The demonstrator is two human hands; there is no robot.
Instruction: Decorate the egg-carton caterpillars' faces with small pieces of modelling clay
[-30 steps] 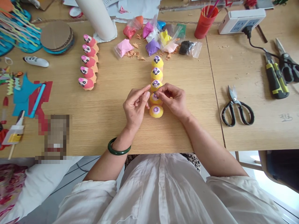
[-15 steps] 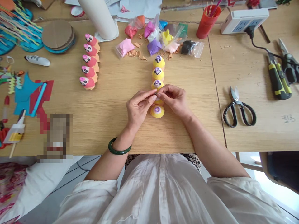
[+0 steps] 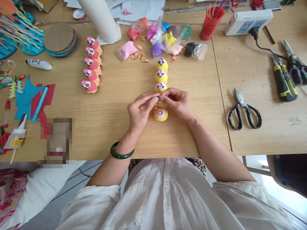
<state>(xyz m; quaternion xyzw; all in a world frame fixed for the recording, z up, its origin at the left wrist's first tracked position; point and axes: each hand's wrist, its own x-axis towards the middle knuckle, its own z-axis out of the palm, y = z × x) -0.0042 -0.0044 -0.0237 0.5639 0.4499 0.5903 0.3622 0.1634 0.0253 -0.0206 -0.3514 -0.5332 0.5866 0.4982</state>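
Since the earlier frame the left hand [image 3: 140, 110] and right hand [image 3: 177, 103] have closed in, and on my feed the fingers [image 3: 155, 100] are now together, pinching a tiny dark bit [image 3: 158, 97] that's too small for me to make out. They're right over a straight row of five yellow figures [image 3: 160, 76], with the fourth mostly hidden under the hands and the last one [image 3: 160, 114] just below them. Pink figures [image 3: 91, 64] line up off to the left, bags of coloured clay [image 3: 157, 49] sit ahead, and black-handled scissors [image 3: 244, 110] lie to the right. The wooden surface [image 3: 107, 137] also carries a red cup [image 3: 210, 24] and a power strip [image 3: 248, 21]. Below its edge there's a white cushion [image 3: 40, 188] on the left and a dark chair [image 3: 287, 172] on the right.
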